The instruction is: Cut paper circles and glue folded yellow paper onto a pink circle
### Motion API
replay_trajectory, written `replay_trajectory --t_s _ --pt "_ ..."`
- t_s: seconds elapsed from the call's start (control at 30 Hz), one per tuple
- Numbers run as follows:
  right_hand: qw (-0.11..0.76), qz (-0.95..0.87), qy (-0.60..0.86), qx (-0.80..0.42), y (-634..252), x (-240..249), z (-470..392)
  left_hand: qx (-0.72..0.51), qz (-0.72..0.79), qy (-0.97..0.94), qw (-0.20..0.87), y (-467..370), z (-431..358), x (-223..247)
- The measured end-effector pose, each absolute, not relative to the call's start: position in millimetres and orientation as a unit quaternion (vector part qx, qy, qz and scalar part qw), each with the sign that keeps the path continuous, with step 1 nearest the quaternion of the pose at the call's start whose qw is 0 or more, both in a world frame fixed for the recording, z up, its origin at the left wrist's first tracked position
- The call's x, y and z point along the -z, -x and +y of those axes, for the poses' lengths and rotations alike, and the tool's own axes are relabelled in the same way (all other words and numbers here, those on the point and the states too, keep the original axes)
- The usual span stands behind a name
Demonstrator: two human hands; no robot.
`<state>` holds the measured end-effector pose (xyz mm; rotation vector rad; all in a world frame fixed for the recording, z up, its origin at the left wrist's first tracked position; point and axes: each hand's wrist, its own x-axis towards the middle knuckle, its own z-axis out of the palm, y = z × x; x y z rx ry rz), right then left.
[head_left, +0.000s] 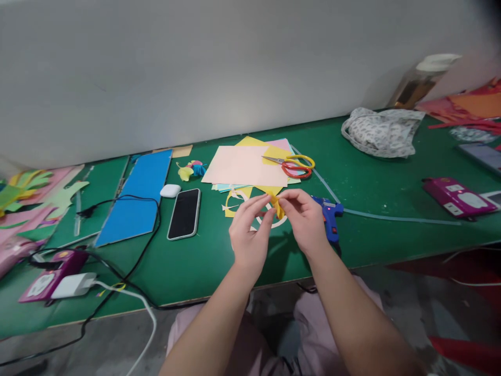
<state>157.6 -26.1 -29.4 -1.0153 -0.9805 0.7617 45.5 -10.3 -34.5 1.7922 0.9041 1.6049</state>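
Between my fingertips is a small piece of yellow paper [278, 207], bent or folded, held above the table's front half. My left hand [250, 227] pinches it from the left, while my right hand [303, 216] grips its right side. Just below lie paper offcuts, among them a pale ring-shaped strip [279, 224] and a yellow scrap [230, 204], both partly hidden by my hands. A blue glue gun [332, 222] with a small red light rests beside my right hand. Beyond my hands, scissors [291, 163] with red and yellow handles lie on a stack of coloured paper sheets [235, 164].
Left of my hands are a phone [185, 214], a white earbud case [170, 191], small paper petals [191, 170] and a blue board [136, 196]. Cables run to a purple power strip [55, 277]. At right are a clear glue stick [399, 216], a patterned cloth pouch [381, 133] and another purple power strip [456, 197].
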Motion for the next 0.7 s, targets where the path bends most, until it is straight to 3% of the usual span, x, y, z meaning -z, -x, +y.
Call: replay_trajectory --t_s 0.37,0.7 --pt "0.731 -0.28 0.347 -0.517 -154.6 27.6 -24.9 -0.588 0.345 -0.721 0.122 -46.9 -11.2 38.6" --pt "0.716 -0.237 0.286 -0.591 -151.8 27.3 -24.8 -0.622 0.308 -0.717 0.064 -49.4 -12.7 37.4"
